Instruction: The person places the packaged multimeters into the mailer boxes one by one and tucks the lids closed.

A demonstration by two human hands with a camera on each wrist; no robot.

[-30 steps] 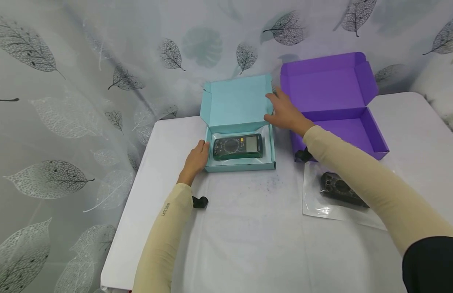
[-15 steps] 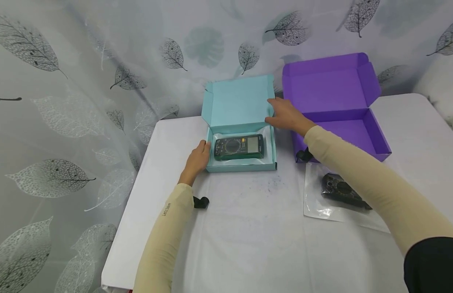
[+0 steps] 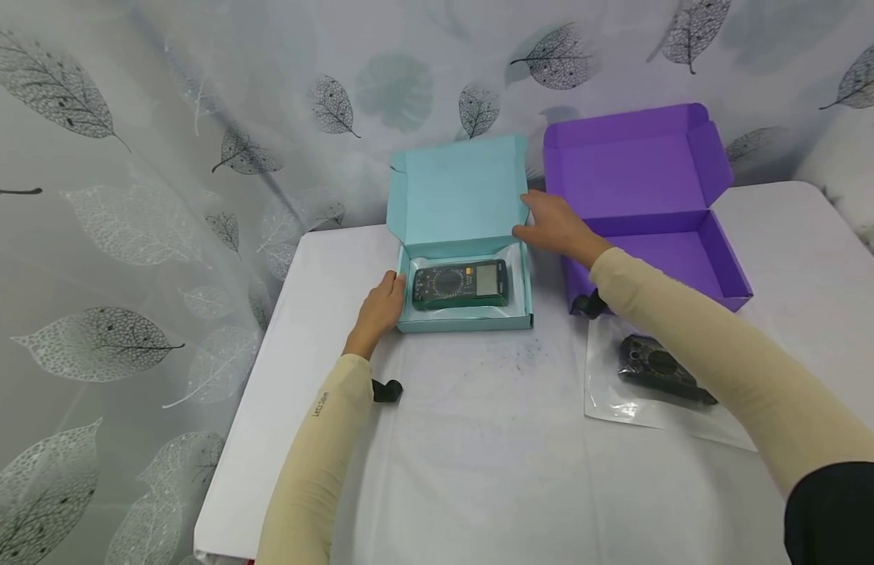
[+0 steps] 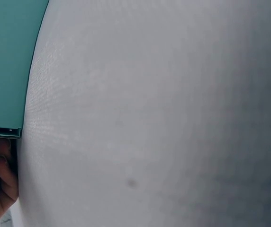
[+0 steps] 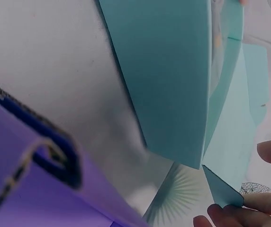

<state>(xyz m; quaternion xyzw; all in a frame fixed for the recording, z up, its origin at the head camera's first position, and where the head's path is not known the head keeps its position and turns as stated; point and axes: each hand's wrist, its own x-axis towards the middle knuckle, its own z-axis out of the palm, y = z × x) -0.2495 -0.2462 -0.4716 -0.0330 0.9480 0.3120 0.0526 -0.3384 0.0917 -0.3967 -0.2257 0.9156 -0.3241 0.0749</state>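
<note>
A teal cardboard box (image 3: 465,323) stands with its lid (image 3: 454,192) raised at the back. Inside it, on clear plastic wrap, lies a dark green multimeter (image 3: 447,286) with a grey display. My left hand (image 3: 376,310) rests against the box's left side, fingertips right at the rim; in the left wrist view, fingers (image 4: 5,172) show beside the teal wall. My right hand (image 3: 553,224) holds the lid's right side flap. In the right wrist view, its fingers (image 5: 249,215) curl at the flap's corner, with the thumb apart from them.
To the right stands an open purple box (image 3: 673,243), its lid leaning back. In front of it, a second dark multimeter (image 3: 656,365) lies on a clear plastic bag (image 3: 609,396), partly under my right forearm. A leaf-print curtain (image 3: 409,47) hangs behind the white table (image 3: 479,471).
The teal lid has come up a little. My right hand's fingers have closed in on the side flap. The left hand, the multimeters and the purple box have stayed put.
</note>
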